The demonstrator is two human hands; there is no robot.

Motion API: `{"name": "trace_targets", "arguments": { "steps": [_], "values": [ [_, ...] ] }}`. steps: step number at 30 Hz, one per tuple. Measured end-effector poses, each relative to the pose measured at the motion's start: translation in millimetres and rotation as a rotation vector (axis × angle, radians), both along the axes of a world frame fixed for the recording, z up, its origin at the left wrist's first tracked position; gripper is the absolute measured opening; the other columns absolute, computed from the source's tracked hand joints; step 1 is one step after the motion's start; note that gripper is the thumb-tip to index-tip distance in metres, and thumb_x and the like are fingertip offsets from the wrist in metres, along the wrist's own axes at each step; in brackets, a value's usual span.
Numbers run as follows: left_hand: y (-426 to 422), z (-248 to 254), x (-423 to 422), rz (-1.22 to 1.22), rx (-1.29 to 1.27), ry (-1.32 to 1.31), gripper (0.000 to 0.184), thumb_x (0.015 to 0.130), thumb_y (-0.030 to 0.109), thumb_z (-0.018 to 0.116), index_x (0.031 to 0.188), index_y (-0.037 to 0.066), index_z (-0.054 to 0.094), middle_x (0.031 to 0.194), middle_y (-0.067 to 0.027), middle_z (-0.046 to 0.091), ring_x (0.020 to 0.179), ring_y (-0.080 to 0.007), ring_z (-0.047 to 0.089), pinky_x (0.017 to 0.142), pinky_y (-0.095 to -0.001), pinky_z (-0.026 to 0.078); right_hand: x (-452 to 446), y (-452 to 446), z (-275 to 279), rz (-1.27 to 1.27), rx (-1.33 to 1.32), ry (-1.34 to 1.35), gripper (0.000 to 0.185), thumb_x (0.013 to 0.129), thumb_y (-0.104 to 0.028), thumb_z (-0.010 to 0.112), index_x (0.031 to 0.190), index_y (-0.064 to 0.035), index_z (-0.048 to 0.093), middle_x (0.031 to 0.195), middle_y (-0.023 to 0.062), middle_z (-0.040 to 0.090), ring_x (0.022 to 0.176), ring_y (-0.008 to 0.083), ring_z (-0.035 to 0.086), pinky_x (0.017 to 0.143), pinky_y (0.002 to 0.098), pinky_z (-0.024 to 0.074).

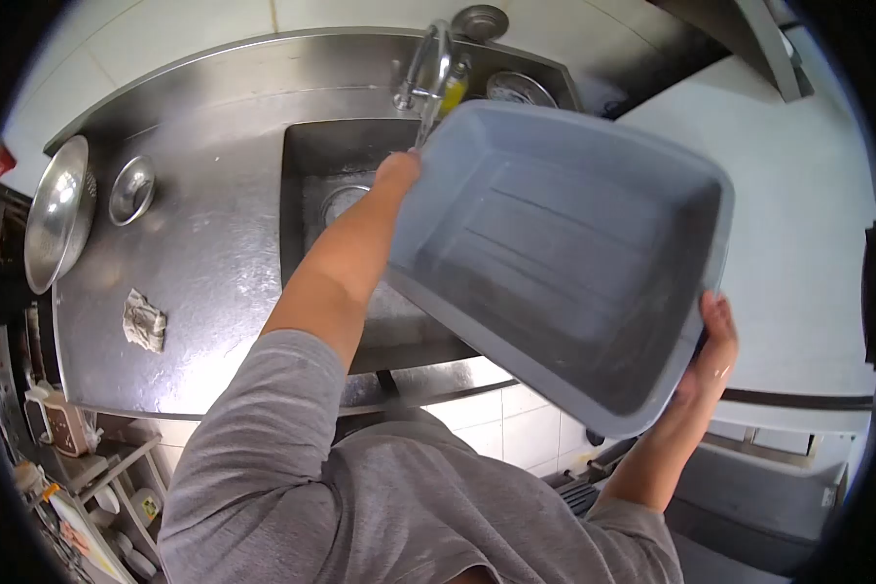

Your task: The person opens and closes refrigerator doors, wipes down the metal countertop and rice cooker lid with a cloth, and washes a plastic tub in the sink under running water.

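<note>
In the head view, a large grey tub (555, 253) is held up in the air, tilted so that its open side faces the wearer. Its left part is over the sink (307, 151), while its lower right corner reaches out past the sink's front edge. The hands are well apart, each clamped on the tub: the left hand (399, 170) at the left rim, just below the tap (440, 54), and the right hand (716, 341) around the right rim. The left fingers are mostly hidden, so how deep that grip goes I cannot tell.

What looks like a stream of water drops from the tap close to the left hand. Wet skin on smooth plastic probably slips easily, so a full wrap of the fingers under both rims seems wise, with the weight shared between the two arms. Bringing the right side further over the sink would likely keep drips off the floor (545, 433). The tub's near wall would best stay clear of the tap, since a knock there seems the likeliest mishap. To the left, the cloth (144, 321) and the small bowl (133, 191) lie on the counter (209, 263), well apart from the tub.
</note>
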State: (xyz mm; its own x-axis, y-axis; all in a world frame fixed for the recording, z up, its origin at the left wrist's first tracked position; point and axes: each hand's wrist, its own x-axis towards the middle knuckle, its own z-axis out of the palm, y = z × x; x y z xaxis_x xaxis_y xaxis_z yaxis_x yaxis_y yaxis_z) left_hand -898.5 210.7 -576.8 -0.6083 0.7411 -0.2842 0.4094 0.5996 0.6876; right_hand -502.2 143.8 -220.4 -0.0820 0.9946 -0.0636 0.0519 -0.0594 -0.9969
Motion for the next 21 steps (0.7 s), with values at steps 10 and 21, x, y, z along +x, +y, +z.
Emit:
{"name": "trace_targets", "arguments": {
  "steps": [10,21],
  "values": [
    [-28,99,-37,0.163,-0.095,0.176,0.084,0.09,0.067,0.021,0.103,-0.003,0.065,0.108,-0.0265,0.061,0.107,-0.0384,0.058,0.093,-0.0453,0.044,21,-11,-38,-0.024,-0.015,-0.029,0.039,0.089,-0.017,0.058,0.12,0.0047,0.049,0.106,0.0129,0.061,0.096,0.0193,0.058,0.087,0.0314,0.0438],
    [-286,121,-170,0.194,-0.477,0.495,0.085,0.086,0.069,0.038,0.098,-0.012,0.061,0.094,-0.0308,0.062,0.098,-0.0441,0.059,0.086,-0.0473,0.045,-107,46,-235,0.357,-0.315,-0.219,0.041,0.091,-0.02,0.056,0.124,0.0029,0.051,0.11,0.0124,0.061,0.099,0.0212,0.057,0.089,0.0319,0.0418]
  ]
}}
